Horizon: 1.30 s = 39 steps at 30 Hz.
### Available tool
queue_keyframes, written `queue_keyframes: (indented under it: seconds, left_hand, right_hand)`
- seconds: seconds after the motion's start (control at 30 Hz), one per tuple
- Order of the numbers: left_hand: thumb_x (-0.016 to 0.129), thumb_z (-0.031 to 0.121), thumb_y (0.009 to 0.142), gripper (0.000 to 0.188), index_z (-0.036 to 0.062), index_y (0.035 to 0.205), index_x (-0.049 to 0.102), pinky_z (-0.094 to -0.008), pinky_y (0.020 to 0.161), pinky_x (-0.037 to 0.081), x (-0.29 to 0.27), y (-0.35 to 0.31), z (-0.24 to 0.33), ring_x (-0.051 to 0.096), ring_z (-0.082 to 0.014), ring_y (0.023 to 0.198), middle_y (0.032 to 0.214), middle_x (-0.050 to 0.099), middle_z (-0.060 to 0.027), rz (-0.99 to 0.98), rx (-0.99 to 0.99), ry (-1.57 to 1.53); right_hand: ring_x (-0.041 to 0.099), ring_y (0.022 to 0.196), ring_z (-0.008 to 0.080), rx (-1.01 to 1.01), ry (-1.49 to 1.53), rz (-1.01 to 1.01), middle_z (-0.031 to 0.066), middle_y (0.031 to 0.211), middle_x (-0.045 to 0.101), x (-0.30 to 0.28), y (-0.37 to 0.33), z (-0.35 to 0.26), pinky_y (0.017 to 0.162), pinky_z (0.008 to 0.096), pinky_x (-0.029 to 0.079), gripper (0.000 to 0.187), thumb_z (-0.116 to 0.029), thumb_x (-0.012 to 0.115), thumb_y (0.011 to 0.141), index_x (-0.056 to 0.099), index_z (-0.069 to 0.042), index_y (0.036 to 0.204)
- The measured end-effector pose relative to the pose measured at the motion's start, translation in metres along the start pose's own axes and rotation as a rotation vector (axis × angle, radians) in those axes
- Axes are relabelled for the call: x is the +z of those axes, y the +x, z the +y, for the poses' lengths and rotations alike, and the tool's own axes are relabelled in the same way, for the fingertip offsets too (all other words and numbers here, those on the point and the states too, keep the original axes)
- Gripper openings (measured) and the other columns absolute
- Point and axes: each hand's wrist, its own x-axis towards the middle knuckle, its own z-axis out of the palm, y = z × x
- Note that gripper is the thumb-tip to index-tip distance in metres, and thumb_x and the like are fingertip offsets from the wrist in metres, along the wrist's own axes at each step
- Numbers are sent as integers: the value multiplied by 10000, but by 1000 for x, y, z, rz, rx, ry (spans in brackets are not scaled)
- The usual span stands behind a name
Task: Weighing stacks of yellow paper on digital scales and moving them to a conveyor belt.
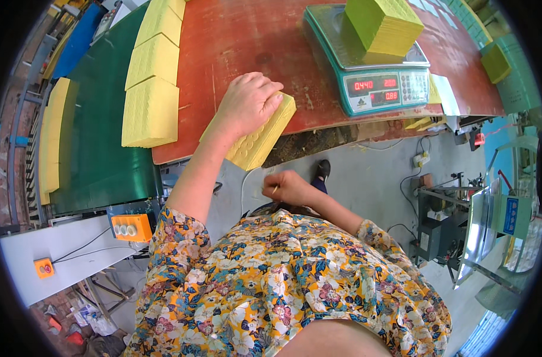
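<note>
My left hand (247,106) is closed over the top of a yellow paper stack (256,146), its thumb along the right side. The stack lies tilted at the front edge of the red tabletop (235,44), its near end jutting past that edge; its face has a stamped-looking pattern. Close to my waist, my right hand (289,189) is curled into a loose fist, with a ring on one finger. Whatever it may hold is hidden. Beyond, to the right, a digital scale (383,89) with a lit red display carries a larger yellow block (387,30) with layered sides.
A row of yellow stacks (152,110) lines the table's left side, beside a green surface (101,137). More yellow stacks (55,140) stand farther left. An orange button box (131,228) sits at lower left. Metal equipment (440,223) and cables occupy the floor at right.
</note>
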Motion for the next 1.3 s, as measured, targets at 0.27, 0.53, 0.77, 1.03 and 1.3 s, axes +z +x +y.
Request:
queue_keyframes:
  seconds: [0.27, 0.53, 0.77, 1.03, 1.3]
  left_hand:
    - [507, 313, 983, 344, 76, 1182, 658, -459, 1039, 401, -1, -4, -2, 527, -332, 1214, 1172, 647, -111, -1, 9, 8]
    - [520, 261, 973, 307, 61, 1166, 650, -469, 1022, 411, -2, 6, -1, 529, -356, 1206, 1148, 654, -118, -27, 60, -6]
    - [535, 275, 963, 315, 65, 1162, 658, -477, 1031, 400, -3, 7, 5, 537, -367, 1191, 1133, 661, -116, -10, 53, -2]
    - [534, 273, 964, 316, 74, 1178, 654, -474, 1039, 394, -4, 5, 5, 534, -358, 1198, 1147, 652, -116, -15, 65, 26]
    - [536, 277, 963, 318, 76, 1181, 652, -477, 1037, 394, -6, 3, 7, 534, -354, 1200, 1156, 646, -110, -5, 56, 49]
  right_hand:
    - [660, 680, 199, -151, -201, 531, 115, 827, 695, -13, 0, -23, 614, 343, 522, 217, -194, 677, 897, 626, 10, 951]
    - [635, 627, 121, -115, -98, 319, 73, 757, 687, -3, 6, -47, 584, 280, 527, 281, -256, 693, 914, 693, 24, 942]
    - [574, 606, 68, -288, 231, 370, 14, 660, 610, -4, 9, -58, 546, 274, 485, 205, -150, 639, 919, 633, -12, 766]
    - [577, 618, 116, -108, 515, 554, 24, 734, 609, -52, 26, -88, 585, 250, 487, 168, -203, 578, 934, 588, -51, 864]
    - [579, 608, 107, -276, 458, 367, 21, 687, 608, -39, 12, -80, 588, 263, 465, 153, -160, 562, 927, 562, -66, 806]
